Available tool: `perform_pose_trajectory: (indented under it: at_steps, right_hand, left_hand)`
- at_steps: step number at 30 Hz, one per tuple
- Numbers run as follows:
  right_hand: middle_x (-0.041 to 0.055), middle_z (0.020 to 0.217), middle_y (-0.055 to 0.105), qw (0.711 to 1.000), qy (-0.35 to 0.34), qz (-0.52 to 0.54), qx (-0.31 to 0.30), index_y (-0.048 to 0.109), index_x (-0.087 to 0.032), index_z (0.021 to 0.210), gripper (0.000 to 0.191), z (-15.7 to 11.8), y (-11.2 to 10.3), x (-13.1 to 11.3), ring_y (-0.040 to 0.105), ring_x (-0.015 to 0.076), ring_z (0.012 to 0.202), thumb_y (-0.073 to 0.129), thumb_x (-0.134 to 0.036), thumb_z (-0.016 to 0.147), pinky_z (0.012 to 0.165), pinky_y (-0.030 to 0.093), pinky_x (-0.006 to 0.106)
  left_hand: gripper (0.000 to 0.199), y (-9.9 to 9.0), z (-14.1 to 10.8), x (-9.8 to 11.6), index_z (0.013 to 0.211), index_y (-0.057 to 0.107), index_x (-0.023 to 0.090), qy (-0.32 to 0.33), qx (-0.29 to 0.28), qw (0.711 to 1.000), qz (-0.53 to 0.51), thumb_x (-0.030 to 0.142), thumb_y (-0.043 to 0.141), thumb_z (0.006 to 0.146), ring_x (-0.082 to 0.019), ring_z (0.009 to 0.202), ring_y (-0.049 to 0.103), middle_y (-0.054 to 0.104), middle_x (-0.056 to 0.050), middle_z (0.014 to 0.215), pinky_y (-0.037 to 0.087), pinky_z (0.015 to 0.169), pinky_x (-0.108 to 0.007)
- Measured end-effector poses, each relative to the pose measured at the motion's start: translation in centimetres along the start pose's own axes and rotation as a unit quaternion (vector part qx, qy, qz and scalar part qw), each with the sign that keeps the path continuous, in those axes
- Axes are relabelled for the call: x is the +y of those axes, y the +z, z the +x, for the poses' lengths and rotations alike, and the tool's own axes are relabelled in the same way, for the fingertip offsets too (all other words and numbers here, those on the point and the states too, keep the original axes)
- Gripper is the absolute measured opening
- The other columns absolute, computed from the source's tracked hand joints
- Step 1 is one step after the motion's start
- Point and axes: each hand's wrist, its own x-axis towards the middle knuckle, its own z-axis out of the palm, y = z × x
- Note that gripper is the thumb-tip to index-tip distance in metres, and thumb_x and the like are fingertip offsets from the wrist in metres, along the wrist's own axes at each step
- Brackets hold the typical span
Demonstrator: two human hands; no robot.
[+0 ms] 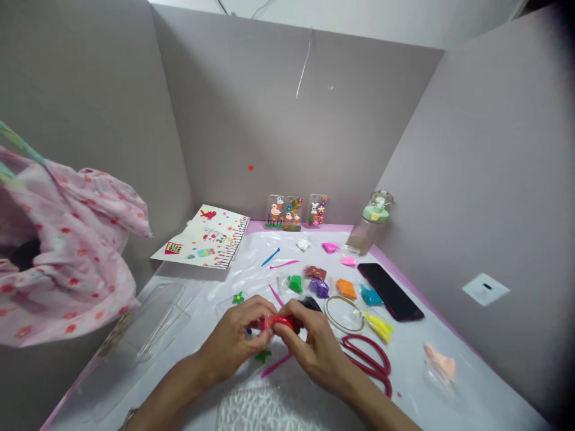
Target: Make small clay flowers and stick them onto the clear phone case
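Observation:
Between my two hands is a packet of red modelling clay point(279, 324), partly in clear wrapping. My left hand point(240, 329) pinches its left end with thumb and fingers. From the other side, my right hand point(309, 338) is closed on the red clay, thumb on top. Below the hands lies a clear phone case, mostly hidden, with a green clay flower point(238, 297) and a second green piece point(263, 356) on it. A pink modelling tool point(275, 366) lies under my hands, and red-handled scissors point(368, 359) rest beside my right wrist.
Clay packets, such as orange point(345, 288) and purple point(319, 288), lie beyond my hands. A phone point(390, 291) and bottle point(368, 224) stand at the right. At left are a notebook point(202, 236), clear cases point(148, 323) and pink cloth point(85, 239). Decorated cases point(284, 212) lean at the back.

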Motion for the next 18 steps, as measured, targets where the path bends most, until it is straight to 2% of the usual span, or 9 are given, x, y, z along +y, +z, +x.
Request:
perform_pose_trajectory:
  at_steps: [4, 9, 11, 13, 15, 16, 18]
  right_hand:
    - [-0.0029, 0.072, 0.054, 1.000, 0.006, 0.009, -0.013, 0.059, -0.019, 0.084, 0.018, 0.2, 0.0, 0.1, 0.047, 0.0111, 0.065, 0.054, -0.029, 0.097, 0.060, 0.034, 0.024]
    - [-0.0024, 0.069, 0.056, 0.996, 0.039, 0.074, 0.011, 0.060, -0.018, 0.087, 0.019, 0.7, 0.3, 0.6, 0.053, 0.0110, 0.060, 0.055, -0.033, 0.097, 0.056, 0.038, 0.023]
    - [-0.0030, 0.066, 0.056, 0.993, 0.052, 0.094, 0.052, 0.060, -0.018, 0.087, 0.020, 1.0, -0.4, 1.2, 0.053, 0.0109, 0.057, 0.057, -0.035, 0.096, 0.055, 0.039, 0.023]
    - [-0.0027, 0.066, 0.058, 0.980, 0.062, 0.125, 0.139, 0.061, -0.018, 0.088, 0.021, 1.4, -1.8, 2.2, 0.052, 0.0105, 0.054, 0.058, -0.038, 0.094, 0.053, 0.041, 0.023]
    - [-0.0015, 0.069, 0.062, 0.955, 0.077, 0.162, 0.236, 0.061, -0.018, 0.091, 0.021, 1.7, -3.2, 3.1, 0.052, 0.0104, 0.053, 0.062, -0.040, 0.091, 0.052, 0.042, 0.023]
    - [-0.0011, 0.070, 0.063, 0.946, 0.079, 0.175, 0.261, 0.061, -0.019, 0.091, 0.021, 1.8, -3.7, 3.4, 0.053, 0.0109, 0.055, 0.063, -0.040, 0.091, 0.053, 0.043, 0.023]
    - [0.0000, 0.073, 0.065, 0.945, 0.085, 0.190, 0.253, 0.063, -0.019, 0.097, 0.023, 1.9, -4.0, 3.8, 0.057, 0.0126, 0.059, 0.064, -0.041, 0.090, 0.057, 0.046, 0.025]
  left_hand:
    - [0.014, 0.3, -0.1, 0.4, 0.068, 0.063, 0.017, -0.004, 0.040, 0.999, 0.022, 0.009, 0.058, 0.078, -0.016, 0.087, 0.061, 0.063, -0.004, 0.098, 0.046, 0.076, -0.026]
    - [0.012, -0.3, -0.2, 0.5, 0.075, 0.069, 0.018, -0.026, 0.043, 0.999, -0.021, 0.015, 0.060, 0.082, -0.016, 0.090, 0.063, 0.063, -0.005, 0.104, 0.049, 0.074, -0.024]
    - [0.012, -1.4, -0.4, 0.2, 0.078, 0.071, 0.018, -0.044, 0.050, 0.996, -0.057, 0.019, 0.061, 0.084, -0.017, 0.092, 0.064, 0.064, -0.006, 0.107, 0.051, 0.075, -0.025]
    - [0.019, -2.9, -0.8, -0.2, 0.082, 0.074, 0.018, -0.075, 0.079, 0.987, -0.115, 0.028, 0.059, 0.090, -0.016, 0.084, 0.066, 0.064, -0.007, 0.112, 0.055, 0.072, -0.027]
    - [0.022, -4.4, -1.0, -0.7, 0.086, 0.074, 0.019, -0.098, 0.156, 0.966, -0.180, 0.036, 0.061, 0.091, -0.015, 0.081, 0.068, 0.067, -0.006, 0.110, 0.057, 0.073, -0.028]
    - [0.023, -5.1, -1.1, -0.9, 0.087, 0.074, 0.020, -0.103, 0.195, 0.953, -0.205, 0.039, 0.062, 0.091, -0.016, 0.084, 0.068, 0.067, -0.005, 0.109, 0.058, 0.071, -0.027]
    - [0.024, -5.7, -1.1, -1.3, 0.094, 0.074, 0.020, -0.122, 0.225, 0.933, -0.251, 0.042, 0.068, 0.088, -0.016, 0.084, 0.068, 0.069, -0.005, 0.109, 0.058, 0.070, -0.025]
